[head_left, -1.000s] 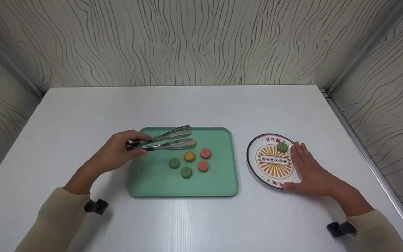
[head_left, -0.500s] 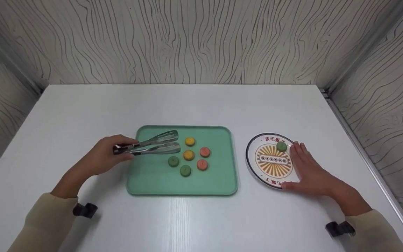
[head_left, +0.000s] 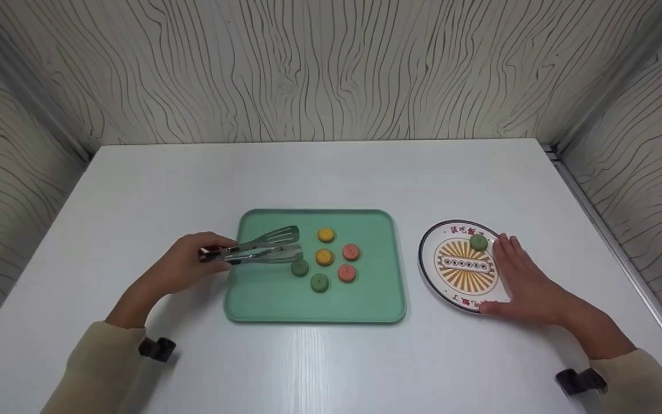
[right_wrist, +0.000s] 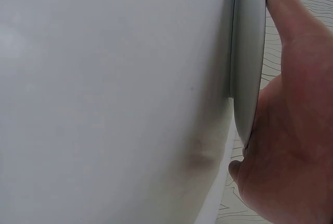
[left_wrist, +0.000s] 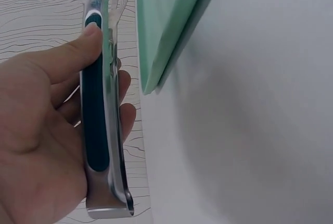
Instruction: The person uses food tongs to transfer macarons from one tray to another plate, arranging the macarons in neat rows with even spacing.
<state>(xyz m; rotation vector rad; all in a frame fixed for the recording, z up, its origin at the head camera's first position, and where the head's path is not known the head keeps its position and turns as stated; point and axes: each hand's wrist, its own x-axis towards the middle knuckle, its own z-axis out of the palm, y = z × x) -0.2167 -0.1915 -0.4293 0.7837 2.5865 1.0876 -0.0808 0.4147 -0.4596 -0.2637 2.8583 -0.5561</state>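
Two hands on the go: right hand (head_left: 529, 290) lies on the rim of the printed plate (head_left: 466, 282), thumb spread from straight fingers; left hand (head_left: 184, 265) pinches slotted metal tongs (left_wrist: 96, 120), tips parted over the green tray (head_left: 273, 305). Front green macaron lookalike (head_left: 319, 282) sits clear, but the tongs overlap the left green macaron lookalike (head_left: 299, 269), can't tell if they touch. I'd straddle one piece evenly and squeeze gently, so it doesn't skid into the pink pair (head_left: 347, 272) or yellow pair (head_left: 324, 257) behind.
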